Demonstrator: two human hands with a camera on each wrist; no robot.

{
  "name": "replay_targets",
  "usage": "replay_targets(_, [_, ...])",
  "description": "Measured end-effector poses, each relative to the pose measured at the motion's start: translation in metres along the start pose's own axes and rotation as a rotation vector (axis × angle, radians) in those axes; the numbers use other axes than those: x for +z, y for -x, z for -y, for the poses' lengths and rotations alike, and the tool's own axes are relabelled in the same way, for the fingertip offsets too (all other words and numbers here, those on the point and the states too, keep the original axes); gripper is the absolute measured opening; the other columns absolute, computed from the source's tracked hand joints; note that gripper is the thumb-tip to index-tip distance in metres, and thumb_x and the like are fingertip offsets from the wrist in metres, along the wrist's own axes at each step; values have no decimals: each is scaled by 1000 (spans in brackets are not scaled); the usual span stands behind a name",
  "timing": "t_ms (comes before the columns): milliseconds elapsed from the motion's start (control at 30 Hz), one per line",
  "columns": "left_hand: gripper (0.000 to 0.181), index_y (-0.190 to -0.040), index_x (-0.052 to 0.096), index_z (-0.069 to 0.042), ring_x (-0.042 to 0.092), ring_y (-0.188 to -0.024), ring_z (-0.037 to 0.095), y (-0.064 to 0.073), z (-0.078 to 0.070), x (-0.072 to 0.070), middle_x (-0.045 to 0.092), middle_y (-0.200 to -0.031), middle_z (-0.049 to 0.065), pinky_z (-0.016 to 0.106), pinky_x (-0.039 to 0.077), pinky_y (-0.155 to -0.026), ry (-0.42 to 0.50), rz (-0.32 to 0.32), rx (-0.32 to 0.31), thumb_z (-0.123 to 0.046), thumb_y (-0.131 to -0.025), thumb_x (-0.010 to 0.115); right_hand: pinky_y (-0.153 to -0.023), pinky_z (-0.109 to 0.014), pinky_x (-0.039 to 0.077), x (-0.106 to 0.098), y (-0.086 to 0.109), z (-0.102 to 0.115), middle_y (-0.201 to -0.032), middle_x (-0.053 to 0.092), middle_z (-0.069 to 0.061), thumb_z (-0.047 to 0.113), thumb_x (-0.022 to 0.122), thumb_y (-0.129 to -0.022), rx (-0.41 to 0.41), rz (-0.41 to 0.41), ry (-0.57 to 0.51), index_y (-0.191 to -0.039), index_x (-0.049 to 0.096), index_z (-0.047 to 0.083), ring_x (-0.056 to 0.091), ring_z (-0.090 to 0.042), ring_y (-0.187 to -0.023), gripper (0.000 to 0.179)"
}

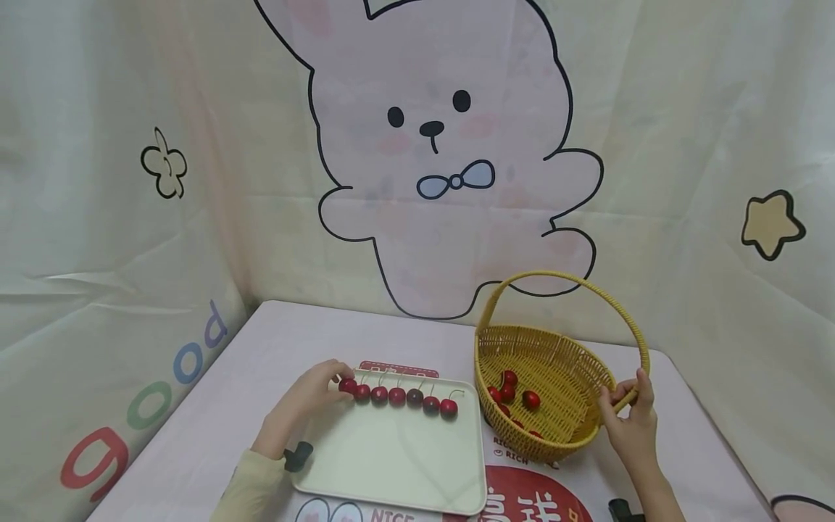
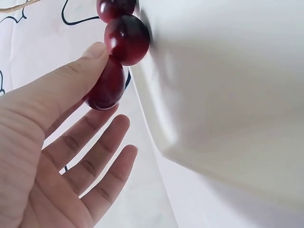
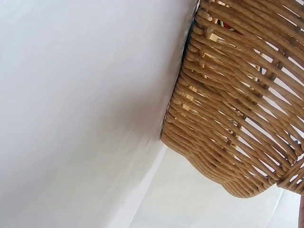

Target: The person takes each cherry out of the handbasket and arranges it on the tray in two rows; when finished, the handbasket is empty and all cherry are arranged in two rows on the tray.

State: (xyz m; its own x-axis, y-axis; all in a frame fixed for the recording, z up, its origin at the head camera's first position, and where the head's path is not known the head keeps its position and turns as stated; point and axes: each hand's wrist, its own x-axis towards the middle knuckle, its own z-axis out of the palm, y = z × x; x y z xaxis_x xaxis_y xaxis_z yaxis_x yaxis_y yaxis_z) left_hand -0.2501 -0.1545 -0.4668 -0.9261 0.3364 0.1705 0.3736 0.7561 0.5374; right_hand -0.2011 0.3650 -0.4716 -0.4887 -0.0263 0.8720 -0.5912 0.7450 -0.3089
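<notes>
At the tray's far left corner, my left hand (image 1: 306,397) pinches a dark red cherry (image 2: 105,88) between thumb and fingers; the other fingers hang loosely spread below it. This cherry is the left end of a row of several cherries (image 1: 397,396) along the far edge of the cream tray (image 1: 391,464), most with stems pointing up. To the right, my right hand (image 1: 631,424) grips the yellow wicker basket (image 1: 561,384) where its handle meets the rim. Several loose cherries (image 1: 531,400) lie inside on the left. The right wrist view shows only the basket's woven side (image 3: 228,114), not the hand.
The tray and basket stand side by side on a white table (image 1: 306,326) with printed words and pictures. Behind it hangs a cloth backdrop (image 1: 685,254) with a cartoon animal, and cloth also hangs to both sides. The basket's tall handle (image 1: 554,274) arches above it.
</notes>
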Motion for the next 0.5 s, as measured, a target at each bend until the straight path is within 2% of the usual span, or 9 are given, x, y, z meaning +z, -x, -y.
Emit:
replay_targets(233, [29,-95,67,-13,54,-81,13,0,3,3,60,-85,-6,33,48,-75,-16,30,-70,-10,-69,80,-67,-3,30,0,-1,0,-83,35,0,32,43,-94,-11,-1,-3,-136,15,0,33,3,-76,60])
replay_targets(500, [31,-96,66,-15,53,-80,12,0,13,9,59,-85,-6,32,48,-73,-24,37,-71,-14,-69,81,-67,-4,29,0,0,0,-83,35,1,33,43,-94,-2,7,6,-136,14,1,32,4,-77,60])
